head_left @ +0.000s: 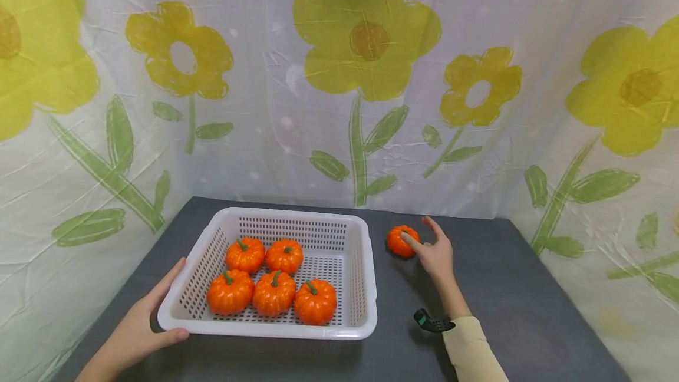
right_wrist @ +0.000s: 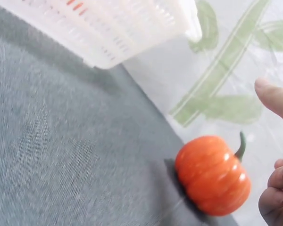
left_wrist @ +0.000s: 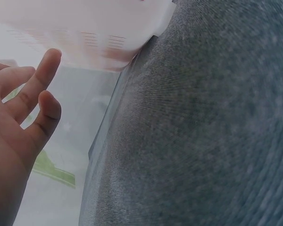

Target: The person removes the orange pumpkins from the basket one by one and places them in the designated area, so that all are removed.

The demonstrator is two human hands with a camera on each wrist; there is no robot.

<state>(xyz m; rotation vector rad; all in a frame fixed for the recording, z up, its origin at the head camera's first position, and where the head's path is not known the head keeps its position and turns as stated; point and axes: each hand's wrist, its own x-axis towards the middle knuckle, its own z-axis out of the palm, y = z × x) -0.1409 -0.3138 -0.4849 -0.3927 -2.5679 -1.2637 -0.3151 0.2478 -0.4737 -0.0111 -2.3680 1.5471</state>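
A white perforated plastic basket (head_left: 367,276) stands on the dark table, with several small orange pumpkins (head_left: 315,304) inside. My left hand (head_left: 139,324) is at the basket's near left corner, fingers and thumb spread along its rim. Whether they touch it I cannot tell. Right of the basket, one more orange pumpkin (head_left: 399,245) with a green stem lies on the cloth. My right hand (head_left: 437,255) is beside it, thumb over its edge in the head view. In the right wrist view a gap shows between the fingers and this pumpkin (right_wrist: 212,175).
Dark grey cloth covers the table (head_left: 509,311). Behind and along both sides hangs a pale curtain (head_left: 254,134) printed with yellow flowers. A black band (head_left: 434,322) is on my right wrist, above a light sleeve (head_left: 472,349).
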